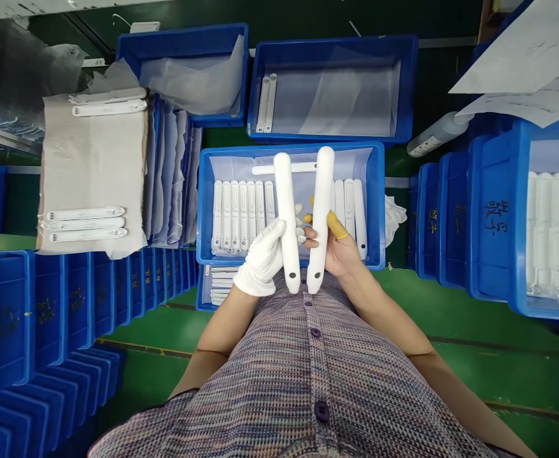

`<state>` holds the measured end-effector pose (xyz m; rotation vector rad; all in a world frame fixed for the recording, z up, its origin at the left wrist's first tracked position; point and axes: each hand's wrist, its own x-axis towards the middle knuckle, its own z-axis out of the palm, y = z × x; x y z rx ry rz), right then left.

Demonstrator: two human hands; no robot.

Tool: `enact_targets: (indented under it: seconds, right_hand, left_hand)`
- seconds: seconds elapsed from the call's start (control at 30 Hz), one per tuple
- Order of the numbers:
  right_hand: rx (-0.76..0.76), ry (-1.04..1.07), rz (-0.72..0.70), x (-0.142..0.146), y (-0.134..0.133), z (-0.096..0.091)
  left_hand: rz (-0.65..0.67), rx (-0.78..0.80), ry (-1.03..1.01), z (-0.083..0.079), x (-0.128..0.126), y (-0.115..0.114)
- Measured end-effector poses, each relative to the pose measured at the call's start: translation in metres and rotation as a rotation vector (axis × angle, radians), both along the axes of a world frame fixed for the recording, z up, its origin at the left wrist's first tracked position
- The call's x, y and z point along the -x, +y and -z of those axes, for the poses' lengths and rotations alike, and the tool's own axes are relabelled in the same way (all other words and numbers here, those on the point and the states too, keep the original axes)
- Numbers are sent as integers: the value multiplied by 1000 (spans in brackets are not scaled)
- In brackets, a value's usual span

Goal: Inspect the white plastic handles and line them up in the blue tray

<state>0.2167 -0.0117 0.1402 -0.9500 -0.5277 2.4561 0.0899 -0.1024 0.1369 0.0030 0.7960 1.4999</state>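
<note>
My left hand, in a white glove, is closed around a long white plastic stick and holds it upright. My right hand, bare with yellow finger cots, grips a second white stick beside the first. Both sticks have a dark hole near their lower end. They hover over a blue bin lined with clear film, where rows of the same white pieces lie side by side.
Two more blue bins stand behind, one with two white strips. Left, a cardboard sheet carries white strips over stacked blue bins. Right, bins hold white parts; a bottle and papers lie above.
</note>
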Motion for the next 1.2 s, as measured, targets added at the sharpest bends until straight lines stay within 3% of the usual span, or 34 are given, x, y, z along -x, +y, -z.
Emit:
enact_targets:
  seconds: [0.23, 0.53, 0.7, 0.87, 0.93, 1.2]
  right_hand:
    - [103, 2, 3, 2, 2, -4]
    - [-96, 6, 11, -2, -3, 5]
    - [-343, -53, -73, -6, -11, 5]
    - [-855, -288, 11, -8, -19, 7]
    - [-995, -345, 30, -9, -20, 9]
    - [-1192, -371, 41, -9, -24, 18]
  left_hand:
    - [1, 74, -32, 5, 5, 3]
    - [-61, 19, 0, 6, -1, 7]
    - [-40, -61, 77, 11, -2, 6]
    - [52, -131, 85, 17, 0, 5]
    - [76, -134, 96, 19, 1, 5]
    - [107, -128, 156, 27, 1, 2]
